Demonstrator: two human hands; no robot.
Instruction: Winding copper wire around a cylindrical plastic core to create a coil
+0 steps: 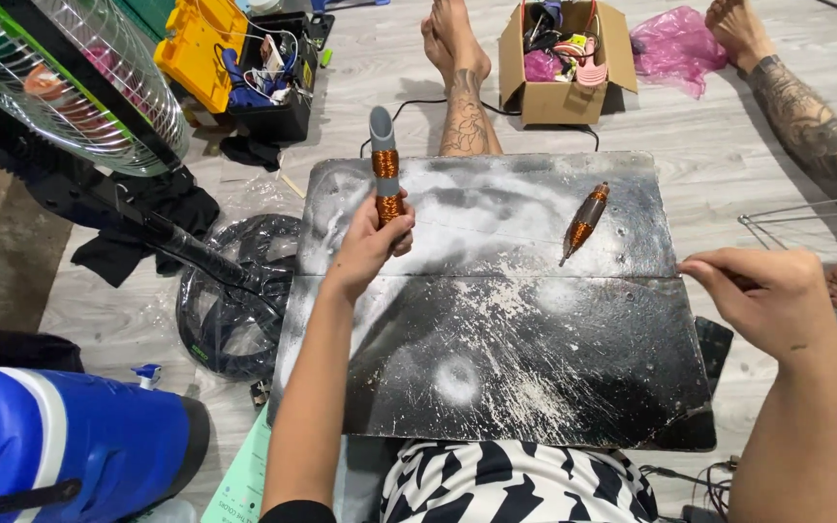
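Grey tube (386, 167) upright over paint-stained black board (535, 368), wood floor (709, 145).

I am seeing a black paint-spattered board (496, 358) lying on the grey floor (719, 145), carrying a copper-wound tube (584, 223) between my two hands' fingers.

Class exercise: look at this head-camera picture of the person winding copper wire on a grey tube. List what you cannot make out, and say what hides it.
1. Lower end of the grey tube: covered by the left hand.
2. What the right hand pinches: too thin to see; its fingers hide it.
3. Wire frame: cut off by the right edge.
4. Fan: cut off at the top left corner.
5. Contents of the cardboard box: too small and jumbled.
6. Second wound piece: winding detail too small.
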